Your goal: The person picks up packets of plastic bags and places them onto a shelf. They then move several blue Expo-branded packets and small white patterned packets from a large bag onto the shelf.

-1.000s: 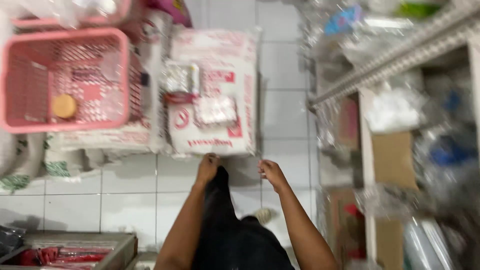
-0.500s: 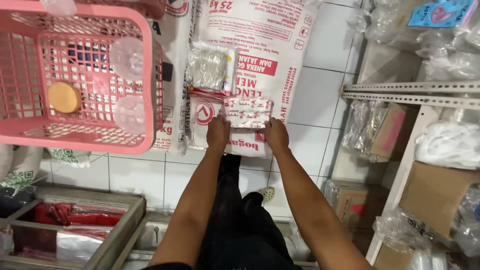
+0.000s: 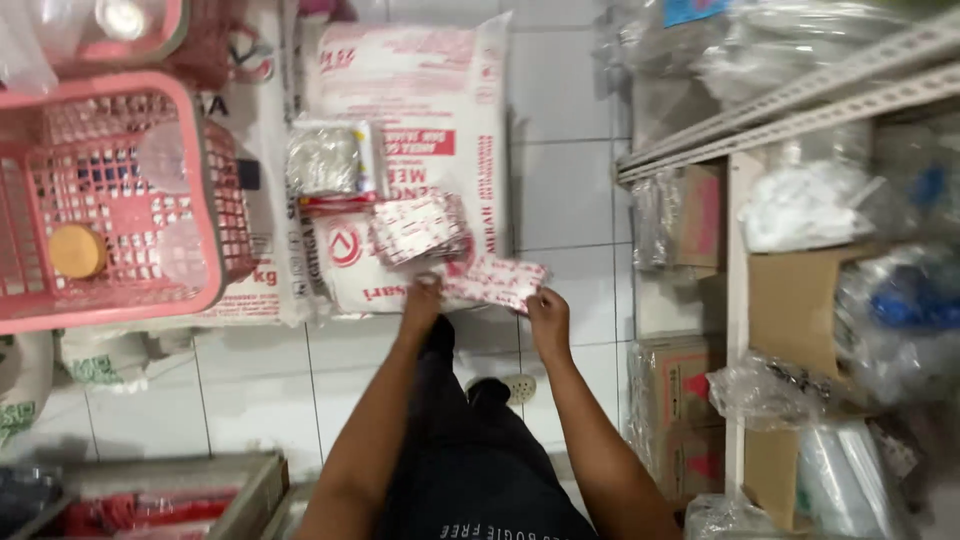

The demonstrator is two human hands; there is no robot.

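At the centre of the frame we see the left hand (image 3: 424, 298) and the right hand (image 3: 547, 312) side by side, both touching a flat packet (image 3: 497, 281) held between them. Just above it, a second packet (image 3: 418, 229) lies on the large sack (image 3: 415, 120) that fills the upper middle of the frame, and a clear bag (image 3: 326, 160) sits on the same sack, to the upper left of that packet. At the left edge a basket (image 3: 205, 200) rests on another sack (image 3: 262, 290), with a round lid (image 3: 76, 250) inside it. Along the right side stands a shelf rack (image 3: 790, 95), with cardboard boxes (image 3: 672, 400) on the floor at its lower left.
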